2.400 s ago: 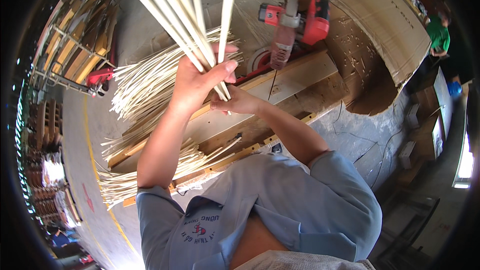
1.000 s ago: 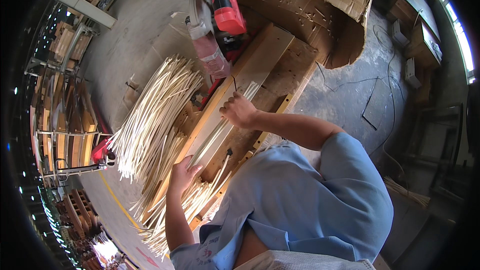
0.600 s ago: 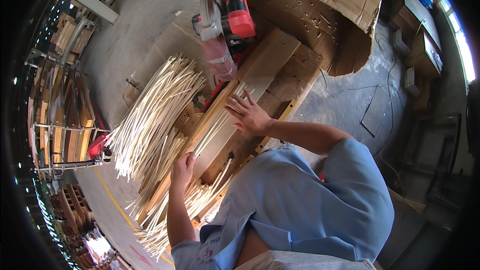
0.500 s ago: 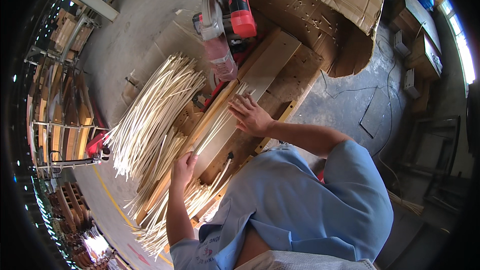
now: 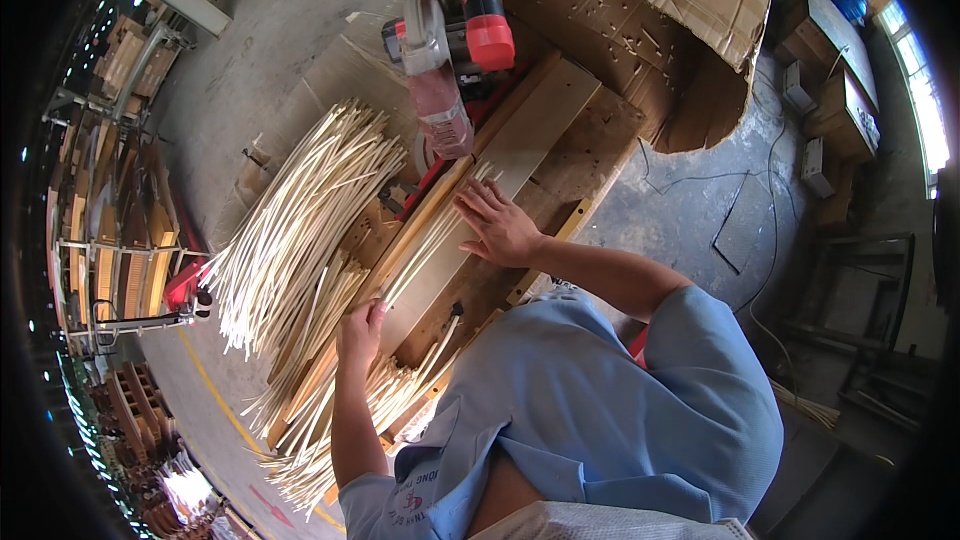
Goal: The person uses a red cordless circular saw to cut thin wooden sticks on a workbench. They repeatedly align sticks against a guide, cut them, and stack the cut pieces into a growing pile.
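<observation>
- Left hand (image 5: pixel 357 335): thumb and fingers appeared closed around the near end of a thin stick bundle (image 5: pixel 426 248).
- Right hand (image 5: pixel 500 230): fingers extended and slightly spread over the far end, palm down, not clenched; couldn't tell how hard they pressed.
- Bundle lay along the pale board (image 5: pixel 542 122), beside the wooden rail (image 5: pixel 409 234), far tips near the power saw (image 5: pixel 443 128).
- Main risk: right fingertips sat near the saw; a slip forward could have put them under it. Blade not clear, couldn't tell if running.
- Tips looked fairly uneven; poor lining-up against the rail could have given mixed lengths.
- Flat right hand didn't wrap the bundle, so sticks could have rolled or fanned apart, likely from light pressure.
- A loose left grip could have let single sticks slide lengthwise.
- Big stick pile (image 5: pixel 305 225) lay just beyond the rail, smaller pile (image 5: pixel 392 395) by the left forearm; an elbow bump could have tangled strays in.
</observation>
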A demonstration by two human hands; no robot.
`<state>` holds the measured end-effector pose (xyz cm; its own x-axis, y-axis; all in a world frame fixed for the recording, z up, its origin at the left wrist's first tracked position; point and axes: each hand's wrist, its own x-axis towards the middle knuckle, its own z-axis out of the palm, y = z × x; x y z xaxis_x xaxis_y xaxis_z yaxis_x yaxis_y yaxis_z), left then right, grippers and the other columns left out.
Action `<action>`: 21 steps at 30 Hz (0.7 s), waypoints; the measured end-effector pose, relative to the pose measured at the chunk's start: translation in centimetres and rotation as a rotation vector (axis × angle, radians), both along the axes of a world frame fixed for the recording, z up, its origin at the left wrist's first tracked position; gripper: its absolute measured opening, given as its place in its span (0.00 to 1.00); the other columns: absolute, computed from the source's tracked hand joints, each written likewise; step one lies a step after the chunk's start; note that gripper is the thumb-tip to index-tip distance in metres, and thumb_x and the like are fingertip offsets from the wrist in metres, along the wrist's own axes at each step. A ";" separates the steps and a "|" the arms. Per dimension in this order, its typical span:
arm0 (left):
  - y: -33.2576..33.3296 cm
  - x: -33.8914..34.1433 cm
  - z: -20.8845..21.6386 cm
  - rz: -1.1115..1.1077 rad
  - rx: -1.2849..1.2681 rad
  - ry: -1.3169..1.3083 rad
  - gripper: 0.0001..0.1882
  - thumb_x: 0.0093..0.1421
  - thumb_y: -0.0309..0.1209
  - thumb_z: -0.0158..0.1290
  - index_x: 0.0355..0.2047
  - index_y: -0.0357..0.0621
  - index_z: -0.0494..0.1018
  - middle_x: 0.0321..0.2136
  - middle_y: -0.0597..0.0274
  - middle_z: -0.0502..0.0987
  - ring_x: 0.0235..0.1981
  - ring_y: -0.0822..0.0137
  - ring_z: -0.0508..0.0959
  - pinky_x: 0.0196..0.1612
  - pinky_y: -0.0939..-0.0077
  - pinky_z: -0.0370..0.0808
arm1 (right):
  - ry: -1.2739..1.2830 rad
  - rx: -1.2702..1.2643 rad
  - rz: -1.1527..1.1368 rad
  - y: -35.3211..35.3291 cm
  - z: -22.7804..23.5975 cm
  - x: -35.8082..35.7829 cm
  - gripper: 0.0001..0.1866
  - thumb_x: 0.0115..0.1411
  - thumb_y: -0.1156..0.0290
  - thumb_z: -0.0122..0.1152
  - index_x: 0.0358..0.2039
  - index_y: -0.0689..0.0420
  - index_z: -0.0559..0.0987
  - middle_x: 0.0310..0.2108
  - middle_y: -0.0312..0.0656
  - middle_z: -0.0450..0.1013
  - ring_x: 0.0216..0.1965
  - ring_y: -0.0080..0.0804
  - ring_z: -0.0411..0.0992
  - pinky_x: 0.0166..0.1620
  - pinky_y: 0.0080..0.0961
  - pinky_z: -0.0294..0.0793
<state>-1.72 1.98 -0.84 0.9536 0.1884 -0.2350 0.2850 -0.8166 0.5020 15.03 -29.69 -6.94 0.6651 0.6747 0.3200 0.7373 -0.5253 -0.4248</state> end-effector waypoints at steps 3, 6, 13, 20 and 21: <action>0.1 0.5 0.2 0.011 0.035 0.019 0.23 0.71 0.51 0.51 0.44 0.41 0.81 0.30 0.42 0.81 0.33 0.39 0.81 0.36 0.52 0.75 | 0.008 0.006 -0.009 0.3 -0.3 0.1 0.43 0.61 0.49 0.65 0.69 0.63 0.65 0.73 0.55 0.54 0.77 0.52 0.47 0.77 0.51 0.46; -0.1 0.6 0.5 0.031 0.085 0.018 0.24 0.71 0.52 0.51 0.42 0.43 0.81 0.29 0.43 0.81 0.32 0.38 0.80 0.35 0.49 0.74 | 0.017 0.023 -0.006 0.5 -0.4 0.2 0.44 0.62 0.49 0.65 0.70 0.62 0.64 0.73 0.58 0.53 0.77 0.54 0.46 0.77 0.51 0.45; -0.6 -0.1 -0.2 0.078 0.272 -0.067 0.23 0.68 0.53 0.55 0.34 0.44 0.81 0.25 0.45 0.80 0.28 0.40 0.80 0.31 0.48 0.73 | 0.027 0.053 0.017 0.6 -0.2 0.3 0.43 0.62 0.51 0.65 0.71 0.61 0.62 0.73 0.59 0.51 0.76 0.57 0.46 0.77 0.52 0.45; -0.2 -0.2 -0.5 0.071 0.490 -0.192 0.27 0.63 0.58 0.58 0.27 0.45 0.77 0.24 0.48 0.80 0.27 0.43 0.80 0.30 0.48 0.74 | 0.031 0.071 0.013 0.8 0.1 0.5 0.43 0.61 0.53 0.66 0.70 0.62 0.63 0.72 0.59 0.52 0.75 0.59 0.47 0.77 0.52 0.47; -0.2 -0.2 -0.6 0.085 0.509 -0.198 0.26 0.62 0.58 0.59 0.28 0.45 0.77 0.25 0.50 0.81 0.27 0.44 0.80 0.30 0.48 0.74 | 0.031 0.074 0.012 0.8 0.1 0.5 0.42 0.61 0.53 0.66 0.70 0.63 0.63 0.72 0.59 0.52 0.75 0.59 0.48 0.77 0.52 0.47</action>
